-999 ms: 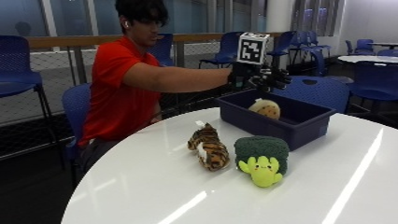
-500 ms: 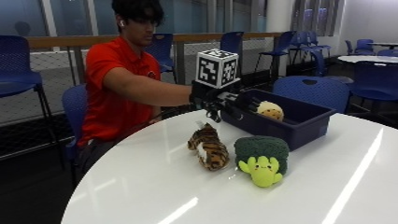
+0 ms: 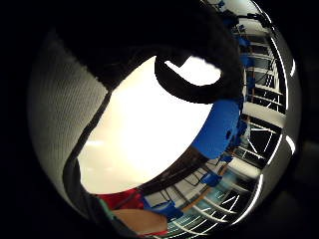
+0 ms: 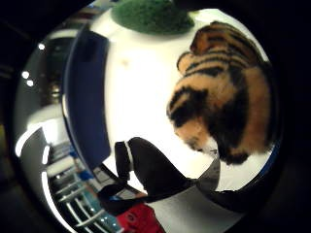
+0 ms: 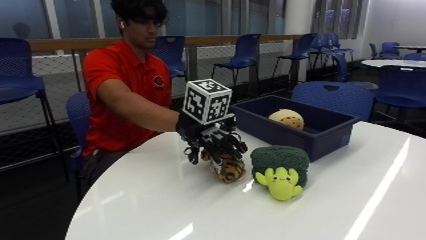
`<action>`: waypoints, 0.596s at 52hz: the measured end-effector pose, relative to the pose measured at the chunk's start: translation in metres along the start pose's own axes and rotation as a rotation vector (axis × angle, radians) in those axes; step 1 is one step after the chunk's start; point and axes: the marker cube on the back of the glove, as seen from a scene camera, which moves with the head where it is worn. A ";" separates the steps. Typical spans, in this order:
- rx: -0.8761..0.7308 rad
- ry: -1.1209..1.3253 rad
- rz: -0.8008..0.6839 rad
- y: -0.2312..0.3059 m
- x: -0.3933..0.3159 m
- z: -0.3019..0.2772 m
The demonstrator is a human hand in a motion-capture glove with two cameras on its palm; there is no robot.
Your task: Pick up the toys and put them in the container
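My gloved right hand (image 5: pixel 212 141) hangs over the striped tiger toy (image 5: pixel 228 170) on the white table (image 5: pixel 166 210), its fingers spread and pointing down around the toy's near end, not closed on it. The thumb side palm view shows the tiger (image 4: pixel 228 107) close under the palm, with a black finger (image 4: pixel 155 170) apart from it. A green broccoli plush (image 5: pixel 282 167) with a yellow face stands just right of the tiger. Behind them is the dark blue container (image 5: pixel 279 134), holding a round tan toy (image 5: pixel 286 119).
The person in a red shirt sits at the table's far left edge. Blue chairs stand behind the container and around the room. Bare white tabletop (image 3: pixel 149 124) stretches toward the near and right sides.
The hand has left the container, where the tan toy stays, swung left and come down over the tiger toy.
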 end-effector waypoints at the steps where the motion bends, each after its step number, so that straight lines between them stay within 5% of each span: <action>1: -0.007 0.000 0.000 -0.001 0.001 0.003; 31: -0.004 0.046 -0.054 -0.028 -0.019 0.024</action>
